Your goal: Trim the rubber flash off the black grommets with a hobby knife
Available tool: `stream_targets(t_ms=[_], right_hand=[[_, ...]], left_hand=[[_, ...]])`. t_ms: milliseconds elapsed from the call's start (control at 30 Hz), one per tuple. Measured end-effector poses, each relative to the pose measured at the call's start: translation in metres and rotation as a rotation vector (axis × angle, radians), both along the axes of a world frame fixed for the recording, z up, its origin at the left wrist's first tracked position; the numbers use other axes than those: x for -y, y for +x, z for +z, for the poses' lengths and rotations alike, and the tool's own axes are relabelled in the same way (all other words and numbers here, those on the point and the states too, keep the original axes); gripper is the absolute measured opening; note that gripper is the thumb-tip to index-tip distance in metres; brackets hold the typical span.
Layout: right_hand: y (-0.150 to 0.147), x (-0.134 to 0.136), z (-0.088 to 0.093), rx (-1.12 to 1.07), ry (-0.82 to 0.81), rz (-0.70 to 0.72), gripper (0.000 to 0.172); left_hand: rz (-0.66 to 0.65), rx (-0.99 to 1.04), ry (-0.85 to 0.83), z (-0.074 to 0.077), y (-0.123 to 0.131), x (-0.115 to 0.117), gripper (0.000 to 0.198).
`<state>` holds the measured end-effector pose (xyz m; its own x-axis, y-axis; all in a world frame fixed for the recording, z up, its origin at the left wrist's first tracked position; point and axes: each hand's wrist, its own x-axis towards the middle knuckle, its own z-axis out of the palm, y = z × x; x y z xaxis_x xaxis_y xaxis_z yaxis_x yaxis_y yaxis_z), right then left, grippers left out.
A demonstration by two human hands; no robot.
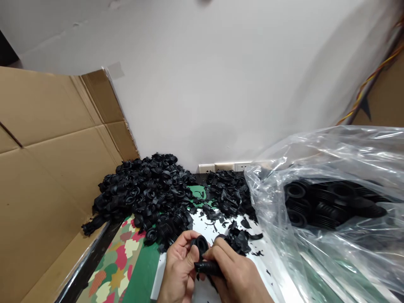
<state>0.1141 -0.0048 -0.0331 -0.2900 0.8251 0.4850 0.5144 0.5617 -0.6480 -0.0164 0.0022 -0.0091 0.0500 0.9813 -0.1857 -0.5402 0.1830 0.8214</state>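
My left hand (181, 267) is closed around a black ribbed rubber bellows (200, 244), its round open end tilted up. My right hand (235, 269) presses up against it from the right, fingers wrapped round a dark stick-like tool (206, 268) with a shiny black surface. Its kind and working end cannot be made out. Just beyond my hands lie black rubber scraps (238, 239) on a white sheet (205, 221). A large heap of similar black bellows (145, 189) rises at the back left.
More black trimmings (229, 191) are piled by the wall sockets (224, 168). At right, a clear plastic bag (271, 202) holds several black bellows (328, 206). A tall cardboard panel (57, 122) borders the left side, near a patterned sheet (116, 265).
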Motion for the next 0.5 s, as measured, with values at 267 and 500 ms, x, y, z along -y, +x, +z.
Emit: stream_targets(t_ms=[267,500], right_hand=[[0.007,-0.005,0.033,-0.308,-0.401,0.151,0.019],[0.026,-0.004,0.066,-0.820,-0.788,0.255,0.036]], left_hand=[[-0.113,-0.081,0.043,0.003,-0.002,0.003,0.036],[-0.143,-0.216,0.078,0.000,-0.001,0.001,0.034]])
